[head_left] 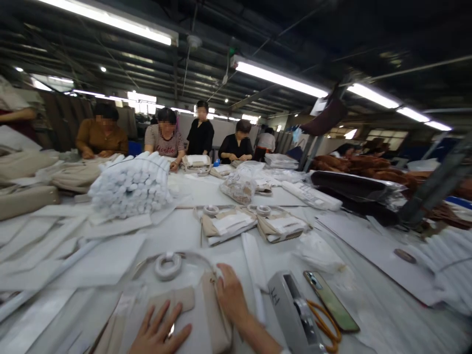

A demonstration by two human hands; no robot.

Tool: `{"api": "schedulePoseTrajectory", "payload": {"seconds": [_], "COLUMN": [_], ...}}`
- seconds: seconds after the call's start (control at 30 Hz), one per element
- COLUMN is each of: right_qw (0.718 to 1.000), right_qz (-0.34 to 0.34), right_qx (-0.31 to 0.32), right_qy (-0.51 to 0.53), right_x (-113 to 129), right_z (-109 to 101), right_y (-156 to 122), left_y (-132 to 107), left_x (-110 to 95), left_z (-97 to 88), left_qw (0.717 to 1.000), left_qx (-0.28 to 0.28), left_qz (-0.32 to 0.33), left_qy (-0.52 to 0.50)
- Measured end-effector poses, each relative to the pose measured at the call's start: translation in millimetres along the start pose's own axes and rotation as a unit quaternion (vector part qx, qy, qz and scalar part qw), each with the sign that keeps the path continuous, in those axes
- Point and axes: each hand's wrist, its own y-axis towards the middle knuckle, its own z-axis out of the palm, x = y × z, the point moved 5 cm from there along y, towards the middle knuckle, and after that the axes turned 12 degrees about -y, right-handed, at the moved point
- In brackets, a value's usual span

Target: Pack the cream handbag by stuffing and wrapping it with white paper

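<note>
A beige handbag [216, 309] lies in front of me on the white table, with white wrapping paper over its middle. My left hand [160, 327] rests flat on the paper with its fingers spread, below a small beige flap piece [180, 299]. At the bag's upper right corner, my right hand [230, 292] is curled against the side near a small metal fitting; its fingertips are partly hidden. The bag's strap arcs over the top, and a wrapped white ring [168, 266] sits at it. The bag's lower edge runs out of view.
Right of the bag are a grey tape dispenser [293, 312], a green phone [332, 302] and an orange cord [324, 324]. Two wrapped beige bags [228, 223] lie ahead. White rolls [129, 184] are bundled at the left. Several co-workers sit or stand across the table.
</note>
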Motion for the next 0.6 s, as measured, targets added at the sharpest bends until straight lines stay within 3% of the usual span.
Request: {"api": "schedulePoseTrajectory", "payload": {"seconds": [0.07,0.17,0.4,0.5,0.6], "right_qw": [0.998,0.991,0.965,0.956,0.961], "right_qz": [0.033,0.075,0.157,0.191,0.184], "right_qx": [0.029,0.062,0.097,0.127,0.142], "right_qy": [-0.035,-0.093,-0.184,-0.181,-0.15], "right_x": [-25,-54,-82,-97,-103], "right_z": [-8,-1,15,18,15], "right_y": [17,31,40,43,39], "left_y": [3,7,5,4,4], "left_x": [4,5,3,4,6], "left_z": [-9.6,-19.3,-18.2,-15.9,-16.9], "left_qw": [0.993,0.974,0.974,0.97,0.956], "left_qx": [0.084,0.153,0.138,0.144,0.172], "left_qz": [-0.047,-0.099,-0.099,-0.105,-0.127], "left_qy": [-0.067,-0.132,-0.149,-0.166,-0.203]}}
